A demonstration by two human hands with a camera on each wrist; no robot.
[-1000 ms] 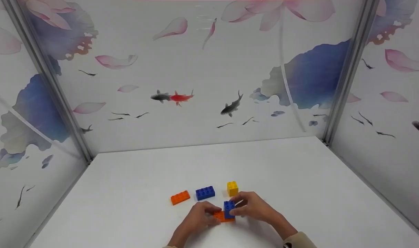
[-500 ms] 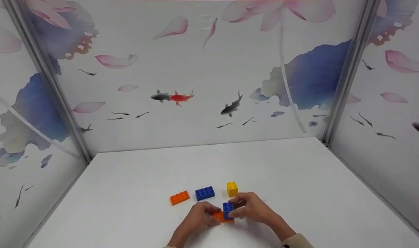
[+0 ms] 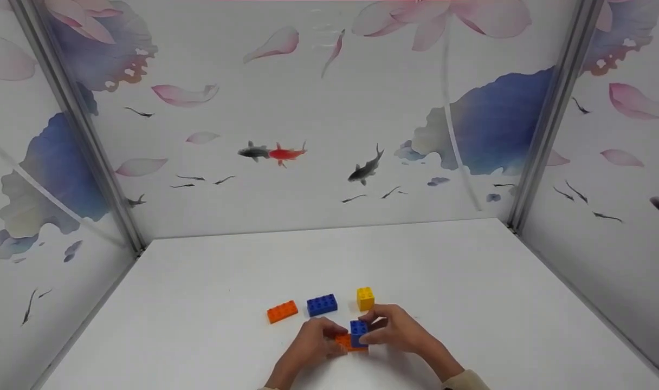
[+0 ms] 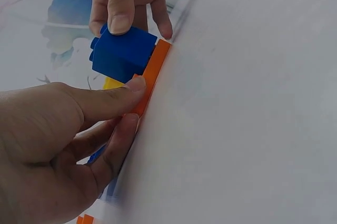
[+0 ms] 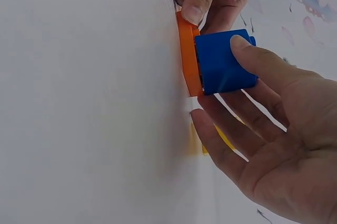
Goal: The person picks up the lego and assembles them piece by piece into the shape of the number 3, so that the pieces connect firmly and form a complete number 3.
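Observation:
My left hand [image 3: 314,342] pinches the left end of a flat orange toy brick [image 4: 158,58] between thumb and fingers, on the white table. Over that brick's right part sits a small blue brick [image 5: 224,62], gripped by my right hand [image 3: 400,331] with the thumb on its near side. In the right wrist view a thin gap with a bit of stud shows between blue and orange, so the two touch but do not look fully pressed together. Part of the orange brick is hidden by the left fingers.
Behind the hands on the table [image 3: 221,287] lie another flat orange brick [image 3: 282,311], a longer blue brick [image 3: 322,305] and a yellow brick [image 3: 365,298]. The yellow one stands close to the right fingertips. Printed panels [image 3: 308,108] enclose the table's back and sides.
The small blue brick and my right hand have shifted very slightly left over the orange brick. My left hand keeps its hold, and the other bricks stay in place.

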